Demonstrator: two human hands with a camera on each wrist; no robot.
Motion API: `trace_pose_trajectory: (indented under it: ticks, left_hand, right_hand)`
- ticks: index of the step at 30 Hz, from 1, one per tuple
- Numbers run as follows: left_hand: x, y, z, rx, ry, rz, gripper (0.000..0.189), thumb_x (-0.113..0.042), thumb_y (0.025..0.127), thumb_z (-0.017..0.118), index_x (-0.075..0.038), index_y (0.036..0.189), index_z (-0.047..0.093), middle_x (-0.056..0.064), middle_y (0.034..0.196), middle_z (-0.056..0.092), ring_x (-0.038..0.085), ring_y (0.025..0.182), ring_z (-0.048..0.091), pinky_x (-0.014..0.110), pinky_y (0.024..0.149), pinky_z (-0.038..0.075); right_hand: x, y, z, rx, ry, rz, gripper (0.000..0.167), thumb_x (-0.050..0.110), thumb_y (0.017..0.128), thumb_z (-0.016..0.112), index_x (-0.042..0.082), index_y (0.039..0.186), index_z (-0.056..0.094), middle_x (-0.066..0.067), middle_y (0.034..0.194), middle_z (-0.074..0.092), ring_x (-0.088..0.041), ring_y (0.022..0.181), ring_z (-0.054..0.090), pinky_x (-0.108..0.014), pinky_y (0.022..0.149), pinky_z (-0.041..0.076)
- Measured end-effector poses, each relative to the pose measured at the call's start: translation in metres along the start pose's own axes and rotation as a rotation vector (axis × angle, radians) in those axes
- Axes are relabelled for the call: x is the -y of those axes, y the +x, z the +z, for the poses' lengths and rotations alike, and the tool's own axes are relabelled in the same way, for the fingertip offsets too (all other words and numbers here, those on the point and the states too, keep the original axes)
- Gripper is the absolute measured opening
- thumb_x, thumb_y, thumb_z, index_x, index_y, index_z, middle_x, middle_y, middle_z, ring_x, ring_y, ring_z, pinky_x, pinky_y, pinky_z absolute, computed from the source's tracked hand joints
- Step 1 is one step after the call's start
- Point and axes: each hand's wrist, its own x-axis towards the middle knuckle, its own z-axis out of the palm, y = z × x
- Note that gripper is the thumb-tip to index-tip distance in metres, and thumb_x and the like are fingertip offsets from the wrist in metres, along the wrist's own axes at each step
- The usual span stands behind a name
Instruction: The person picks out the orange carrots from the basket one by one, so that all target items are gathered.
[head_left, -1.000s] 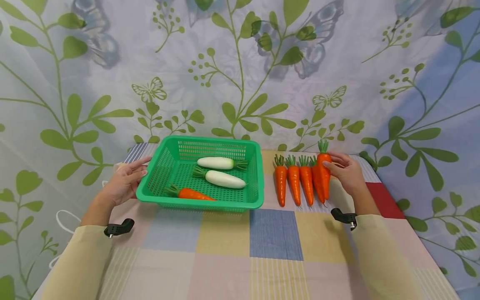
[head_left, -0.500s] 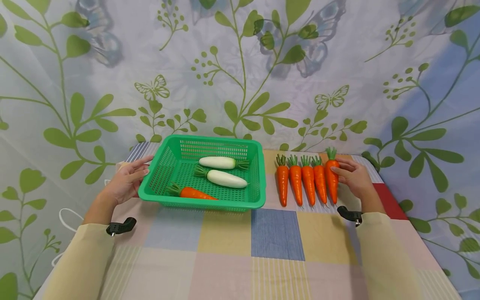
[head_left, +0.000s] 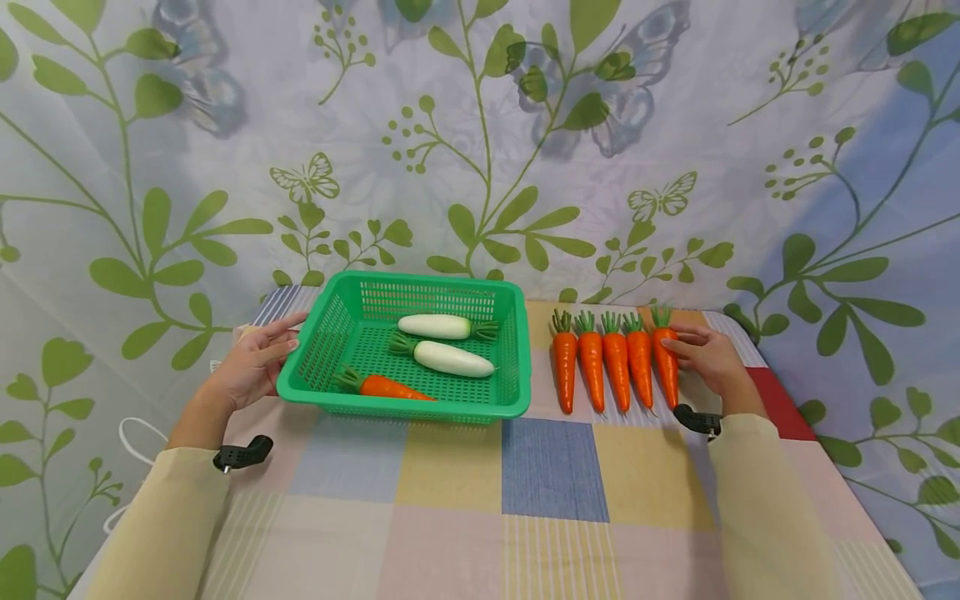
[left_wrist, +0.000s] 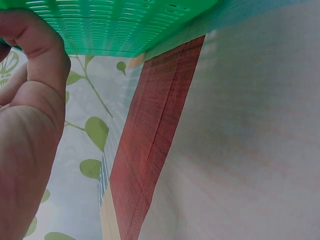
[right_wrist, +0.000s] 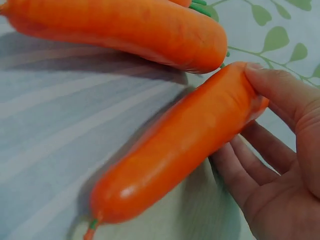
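My right hand pinches the rightmost carrot near its leafy end. In the right wrist view the thumb lies on top of this carrot and the fingers reach along its side, its tip pointing toward the lower left. Several more carrots lie side by side to its left, leaves toward the wall. My left hand holds the left rim of a green plastic basket. Inside the basket lie two white radishes and one carrot, partly hidden by the front wall.
A patchwork cloth covers the table. Behind it hangs a pale curtain with green leaves and butterflies. A white cable loops at the table's left side. Both wrists wear a black camera band.
My right hand has moved the carrot from over its neighbour to the right and down, to the right end of the row. My left hand stays at the basket.
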Motion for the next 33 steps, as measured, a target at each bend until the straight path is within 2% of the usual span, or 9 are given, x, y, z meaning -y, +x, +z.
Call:
trace_pose_trajectory:
  ticks: [3, 9, 12, 15, 18, 20, 25, 31, 33]
  left_hand:
    - [0.000, 0.000, 0.000, 0.003, -0.001, 0.000, 0.055, 0.001, 0.109, 0.038, -0.003, 0.161, 0.020, 0.005, 0.117, 0.070, 0.016, 0.099, 0.076, 0.033, 0.082, 0.064]
    - [0.000, 0.001, -0.001, 0.005, -0.003, -0.007, 0.054, 0.001, 0.109, 0.038, -0.004, 0.161, 0.021, 0.005, 0.117, 0.070, 0.016, 0.100, 0.075, 0.034, 0.083, 0.064]
    - [0.000, 0.001, -0.001, 0.003, -0.006, -0.011, 0.054, 0.001, 0.109, 0.038, -0.005, 0.160, 0.022, 0.005, 0.117, 0.070, 0.017, 0.101, 0.075, 0.034, 0.083, 0.064]
    - [-0.001, 0.001, -0.001, 0.001, -0.008, -0.011, 0.053, 0.000, 0.109, 0.039, -0.005, 0.160, 0.024, 0.005, 0.117, 0.070, 0.017, 0.101, 0.075, 0.034, 0.083, 0.064]
    - [-0.001, 0.001, -0.001, 0.000, -0.008, -0.010, 0.052, 0.001, 0.109, 0.039, -0.006, 0.159, 0.026, 0.005, 0.116, 0.070, 0.017, 0.101, 0.075, 0.034, 0.083, 0.064]
    - [-0.001, 0.001, -0.002, -0.001, -0.005, -0.007, 0.052, 0.001, 0.109, 0.038, -0.006, 0.159, 0.027, 0.005, 0.117, 0.070, 0.017, 0.101, 0.075, 0.034, 0.083, 0.064]
    - [-0.001, 0.001, -0.002, 0.001, -0.005, -0.005, 0.054, 0.001, 0.109, 0.038, -0.005, 0.160, 0.024, 0.004, 0.117, 0.070, 0.016, 0.101, 0.075, 0.034, 0.083, 0.064]
    - [0.000, 0.000, -0.002, -0.002, -0.006, -0.009, 0.055, -0.001, 0.109, 0.040, -0.005, 0.161, 0.022, 0.004, 0.117, 0.070, 0.016, 0.101, 0.075, 0.035, 0.083, 0.064]
    - [0.000, 0.000, -0.002, 0.000, -0.007, -0.009, 0.055, 0.000, 0.109, 0.039, -0.005, 0.161, 0.022, 0.004, 0.116, 0.070, 0.016, 0.100, 0.075, 0.034, 0.083, 0.064]
  right_hand:
    - [-0.001, 0.003, -0.001, 0.014, -0.019, 0.027, 0.082, 0.045, 0.092, 0.075, 0.005, 0.155, 0.040, 0.009, 0.119, 0.056, 0.005, 0.087, 0.068, -0.017, 0.081, 0.060]
    - [-0.004, 0.009, -0.003, 0.047, -0.019, 0.053, 0.081, 0.040, 0.093, 0.074, 0.002, 0.155, 0.038, -0.022, 0.149, 0.046, 0.006, 0.087, 0.069, -0.018, 0.082, 0.060]
    - [-0.005, 0.011, -0.004, 0.059, -0.032, 0.053, 0.079, 0.039, 0.095, 0.073, 0.002, 0.156, 0.037, -0.026, 0.153, 0.042, 0.006, 0.086, 0.069, -0.018, 0.081, 0.060]
    - [-0.004, 0.011, -0.005, 0.064, -0.032, 0.050, 0.078, 0.037, 0.095, 0.073, 0.002, 0.156, 0.038, -0.021, 0.148, 0.049, 0.006, 0.087, 0.069, -0.018, 0.081, 0.060]
    - [-0.003, 0.011, -0.006, 0.061, -0.025, 0.050, 0.079, 0.038, 0.094, 0.075, 0.003, 0.155, 0.040, -0.008, 0.135, 0.057, 0.005, 0.088, 0.070, -0.019, 0.082, 0.060]
    - [-0.003, 0.011, -0.006, 0.056, -0.025, 0.051, 0.081, 0.041, 0.092, 0.076, 0.004, 0.155, 0.041, -0.002, 0.129, 0.059, 0.005, 0.088, 0.070, -0.019, 0.082, 0.060]
    - [0.002, 0.006, -0.004, 0.056, -0.021, 0.062, 0.078, 0.038, 0.094, 0.074, 0.006, 0.156, 0.040, -0.004, 0.129, 0.059, 0.007, 0.087, 0.069, -0.017, 0.082, 0.060]
    - [0.019, -0.008, -0.001, 0.077, 0.022, 0.075, 0.073, 0.025, 0.098, 0.071, 0.002, 0.157, 0.037, 0.019, 0.103, 0.063, 0.007, 0.086, 0.068, -0.017, 0.082, 0.059]
    - [0.018, -0.007, -0.001, 0.077, 0.021, 0.074, 0.073, 0.026, 0.098, 0.072, 0.003, 0.157, 0.037, 0.019, 0.103, 0.063, 0.007, 0.086, 0.068, -0.017, 0.082, 0.059]
